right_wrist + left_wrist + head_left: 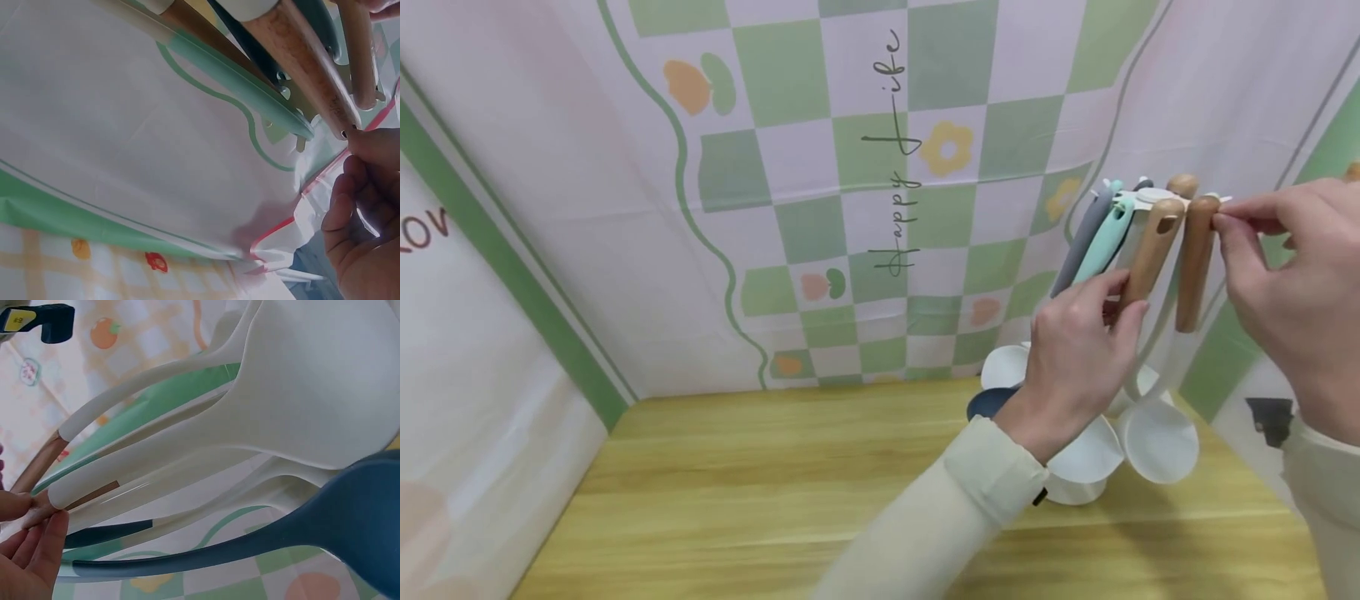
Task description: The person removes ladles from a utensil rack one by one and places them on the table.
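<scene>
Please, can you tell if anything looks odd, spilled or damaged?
Nothing looks spilled or damaged. Only the "Happy Life" lettering on the wall cloth looks odd: it runs sideways, bottom to top. The utensils at the rack seem intact.

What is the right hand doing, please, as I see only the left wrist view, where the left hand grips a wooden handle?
Observer: In the head view, the right hand has its thumb and fingertips at the top end of a darker wooden handle.

Operator: Thank you; what sits at the top, in the middle of the utensils?

Observer: A white hub, with the mint handle beside it.

Operator: Would you kindly say whether the backdrop carries any writing?

Observer: Yes, the head view shows "Happy Life" in script, running up the cloth.
</scene>
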`<state>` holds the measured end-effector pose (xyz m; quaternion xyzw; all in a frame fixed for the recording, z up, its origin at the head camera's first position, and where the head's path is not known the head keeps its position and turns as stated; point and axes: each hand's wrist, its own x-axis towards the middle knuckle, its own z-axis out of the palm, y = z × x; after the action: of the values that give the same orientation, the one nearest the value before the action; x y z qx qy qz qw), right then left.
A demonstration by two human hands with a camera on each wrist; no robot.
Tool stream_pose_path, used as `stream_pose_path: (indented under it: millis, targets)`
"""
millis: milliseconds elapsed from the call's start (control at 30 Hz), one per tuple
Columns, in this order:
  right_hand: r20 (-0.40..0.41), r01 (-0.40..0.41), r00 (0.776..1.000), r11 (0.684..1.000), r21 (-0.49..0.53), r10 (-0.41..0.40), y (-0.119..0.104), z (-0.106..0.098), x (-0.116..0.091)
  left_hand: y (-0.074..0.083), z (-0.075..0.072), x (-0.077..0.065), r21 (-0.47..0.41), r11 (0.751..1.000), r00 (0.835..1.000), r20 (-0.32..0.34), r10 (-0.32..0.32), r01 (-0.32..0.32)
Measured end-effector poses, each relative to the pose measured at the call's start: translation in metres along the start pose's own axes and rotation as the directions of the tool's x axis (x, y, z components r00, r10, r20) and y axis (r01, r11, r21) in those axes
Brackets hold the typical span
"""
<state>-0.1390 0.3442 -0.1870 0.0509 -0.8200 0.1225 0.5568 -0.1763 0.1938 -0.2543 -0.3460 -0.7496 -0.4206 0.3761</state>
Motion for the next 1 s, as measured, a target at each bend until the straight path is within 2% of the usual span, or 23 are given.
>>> stream_pose_path:
  millis: [400,533,700,767,867,1000]
  targets:
    - [0.039,-0.007,0.999,1.000,-0.029,0.008,-0.001,-0.001,0.003,0.003,-0.010,0.004,-0.057,0.998,1.000,0.003,-0.009,0.009]
    - [0.056,-0.029,0.998,0.999,-0.039,0.031,-0.002,-0.001,0.001,0.005,-0.019,0.004,-0.129,0.992,1.000,0.026,-0.004,0.007]
    - [0.027,-0.068,0.997,0.997,0.022,0.068,-0.007,-0.002,-0.002,0.009,-0.032,0.001,-0.220,0.975,0.999,0.041,0.002,0.007]
    - [0.009,-0.037,0.999,0.999,0.035,0.037,-0.009,-0.001,-0.001,0.011,-0.037,-0.001,-0.251,0.968,0.999,0.040,-0.003,0.013]
    - [0.020,0.085,0.996,0.996,-0.017,-0.085,-0.015,0.000,0.003,0.012,-0.047,-0.004,-0.300,0.954,1.000,0.023,-0.014,0.020]
    - [0.023,0.256,0.967,0.962,-0.090,-0.255,-0.023,0.006,0.011,0.011,-0.061,-0.008,-0.345,0.938,1.000,0.006,-0.031,0.031]
